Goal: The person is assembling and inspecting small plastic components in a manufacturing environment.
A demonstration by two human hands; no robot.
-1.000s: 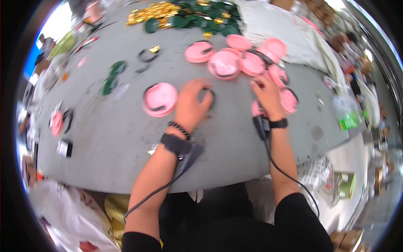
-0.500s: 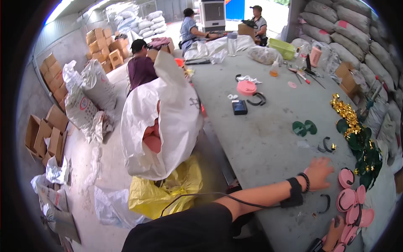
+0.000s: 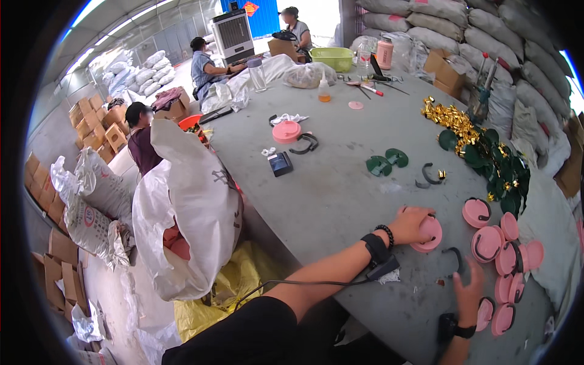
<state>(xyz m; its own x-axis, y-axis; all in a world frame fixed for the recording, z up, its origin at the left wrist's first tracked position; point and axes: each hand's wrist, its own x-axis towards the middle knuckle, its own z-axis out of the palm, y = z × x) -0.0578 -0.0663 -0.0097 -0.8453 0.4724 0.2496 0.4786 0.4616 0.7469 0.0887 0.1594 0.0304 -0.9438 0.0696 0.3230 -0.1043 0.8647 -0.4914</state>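
Note:
My left hand (image 3: 411, 226) reaches over the grey table, its fingers closed round the far left edge of a pink round plastic lid (image 3: 431, 236). To its right, my right hand (image 3: 468, 288) has its fingers apart and holds nothing. Just beyond those fingertips lies a dark curved handle (image 3: 452, 258) on the tabletop. Beside the right hand a cluster of similar pink lids (image 3: 485, 244) is spread about, several with dark curved handles on them. Farther up the table are another pair of dark curved pieces (image 3: 431, 173) and two green notched discs (image 3: 388, 162).
Gold clips (image 3: 453, 121) and green discs (image 3: 496, 164) are heaped at the right. A pink lid (image 3: 286, 131) and a small black box (image 3: 280, 163) lie farther left. A big white sack (image 3: 204, 213) stands against the left table edge. Other people sit beyond.
The view has swung to the right. My left hand has gone from spread fingers to a hold on the pink lid. My right hand has moved off the pink cluster towards the loose curved handle.

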